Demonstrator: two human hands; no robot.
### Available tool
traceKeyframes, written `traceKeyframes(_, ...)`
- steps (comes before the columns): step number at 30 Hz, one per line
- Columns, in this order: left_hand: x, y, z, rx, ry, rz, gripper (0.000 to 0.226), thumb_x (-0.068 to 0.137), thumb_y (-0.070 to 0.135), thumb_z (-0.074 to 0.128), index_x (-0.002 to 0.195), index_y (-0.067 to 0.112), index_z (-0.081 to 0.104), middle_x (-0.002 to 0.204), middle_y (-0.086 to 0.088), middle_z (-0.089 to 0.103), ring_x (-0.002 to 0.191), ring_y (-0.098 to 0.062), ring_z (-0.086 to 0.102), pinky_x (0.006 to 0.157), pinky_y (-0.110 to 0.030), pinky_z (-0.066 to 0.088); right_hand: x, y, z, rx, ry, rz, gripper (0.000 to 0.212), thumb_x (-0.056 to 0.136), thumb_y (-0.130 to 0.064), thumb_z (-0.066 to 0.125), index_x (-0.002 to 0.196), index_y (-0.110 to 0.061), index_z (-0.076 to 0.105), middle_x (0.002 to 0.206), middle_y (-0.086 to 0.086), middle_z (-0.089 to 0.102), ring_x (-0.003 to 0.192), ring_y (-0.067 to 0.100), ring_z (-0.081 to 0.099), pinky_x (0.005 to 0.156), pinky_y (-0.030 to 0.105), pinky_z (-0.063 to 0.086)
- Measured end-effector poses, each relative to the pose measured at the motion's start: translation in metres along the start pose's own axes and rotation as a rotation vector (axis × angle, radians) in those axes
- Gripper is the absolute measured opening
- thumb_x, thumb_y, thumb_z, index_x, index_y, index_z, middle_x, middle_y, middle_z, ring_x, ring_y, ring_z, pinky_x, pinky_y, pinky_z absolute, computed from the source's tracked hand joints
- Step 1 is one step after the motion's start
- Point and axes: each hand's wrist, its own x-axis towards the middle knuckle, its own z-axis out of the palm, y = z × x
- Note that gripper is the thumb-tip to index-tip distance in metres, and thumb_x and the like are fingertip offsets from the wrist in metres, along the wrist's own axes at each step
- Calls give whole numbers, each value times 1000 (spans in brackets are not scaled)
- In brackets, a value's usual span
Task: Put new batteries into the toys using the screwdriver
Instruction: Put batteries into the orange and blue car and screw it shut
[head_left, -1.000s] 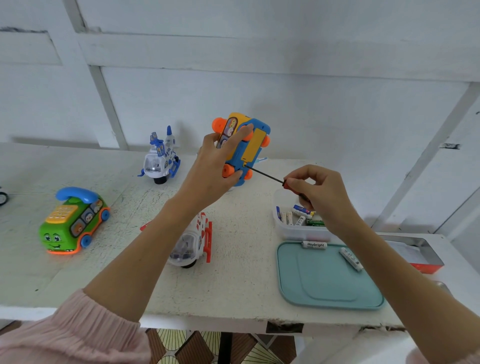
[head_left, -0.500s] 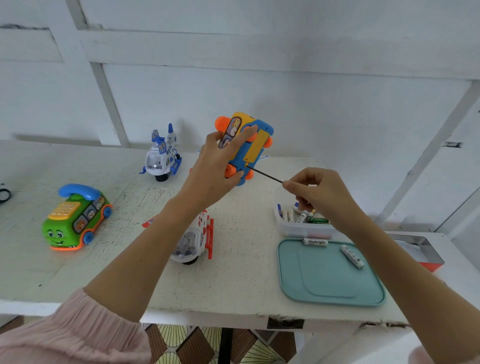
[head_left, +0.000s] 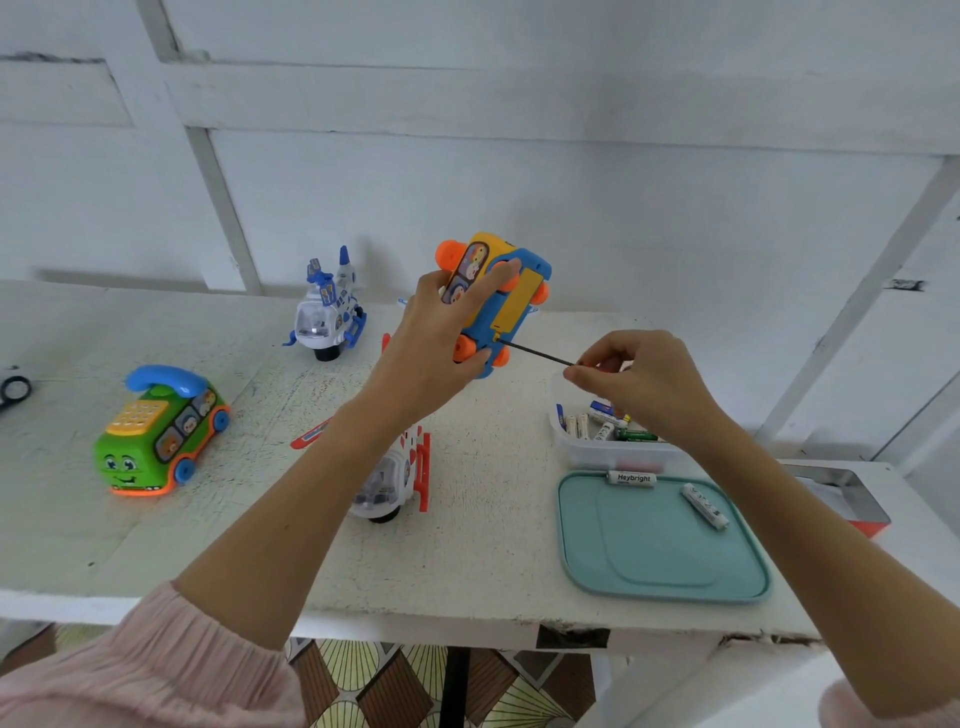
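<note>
- Above the white painted worktop, the left hand grips a blue-and-yellow plastic telephone-bus toy, underside turned to the right hand.
- The right hand pinches a thin black-shafted screwdriver, its tip at the toy's yellow battery cover; this looks like the screw-turning step.
- Next, judging by this: steady twists, tip kept seated.
- Count: four toys, this one, a green telephone-bus far left of it, a blue-white plane behind-left, a red-white plane below.
- Two white batteries lie on one teal tray, right of the toy; a clear tub holds several more.
</note>
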Motion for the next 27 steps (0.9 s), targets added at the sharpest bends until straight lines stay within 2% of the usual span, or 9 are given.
traceKeyframes(3,-2,2,2,3,1,-9,79,85,17,62,138,51,13,135,-17,31,110,-33,48,93,-45,48,-3,1,1,-94,6,-7,18,77,-33,72,86,-18,70,73,-3,67,68,12,63,73,33,52)
traceKeyframes(5,-4,6,4,-4,-4,-31,78,85,21,61,136,52,12,133,-18,32,110,-34,48,92,-45,48,-5,0,2,-215,6,-34,21,81,-39,66,91,-21,70,77,-7,66,77,12,61,69,27,46)
traceKeyframes(9,-10,8,12,-26,-18,-103,73,78,33,50,136,53,12,128,-17,35,105,-35,47,91,-48,47,-11,3,2,-193,12,-115,18,90,-27,56,95,-19,72,77,-8,65,70,7,53,67,27,44)
traceKeyframes(13,-15,7,23,-39,-53,-123,75,78,33,51,138,53,12,127,-17,35,105,-36,46,91,-48,47,-14,10,1,-142,0,-179,18,77,-15,71,95,-17,69,76,-11,57,64,2,49,70,33,47)
traceKeyframes(15,-18,6,27,-44,-65,-121,77,79,29,55,137,54,11,126,-18,35,104,-36,46,90,-48,46,-16,14,4,-161,-5,-178,24,74,-15,75,97,-19,67,75,-14,53,65,5,48,70,33,46)
traceKeyframes(18,-21,6,31,-52,-75,-122,78,80,29,55,138,58,11,124,-16,36,102,-34,47,90,-47,47,-20,18,9,-201,-14,-137,27,83,-28,66,109,-20,65,81,-11,60,72,10,54,75,32,47)
traceKeyframes(21,-25,9,35,-48,-86,-131,81,85,20,61,140,54,13,124,-15,35,101,-34,48,90,-43,47,-21,22,10,-226,-44,-108,22,90,-27,57,106,-20,69,81,-4,70,73,12,59,76,35,51)
traceKeyframes(24,-28,10,38,-68,-77,-140,81,84,15,63,137,51,13,118,-11,34,101,-31,46,87,-37,46,-23,22,7,-245,-71,-138,21,82,-25,67,102,-23,68,77,-10,63,72,10,53,73,33,49)
traceKeyframes(27,-28,11,40,-142,-66,-176,81,85,12,63,136,51,15,111,-4,30,97,-22,45,81,-16,39,-25,20,8,-312,-106,-176,24,77,-25,71,101,-22,66,82,-11,55,75,10,50,71,30,46)
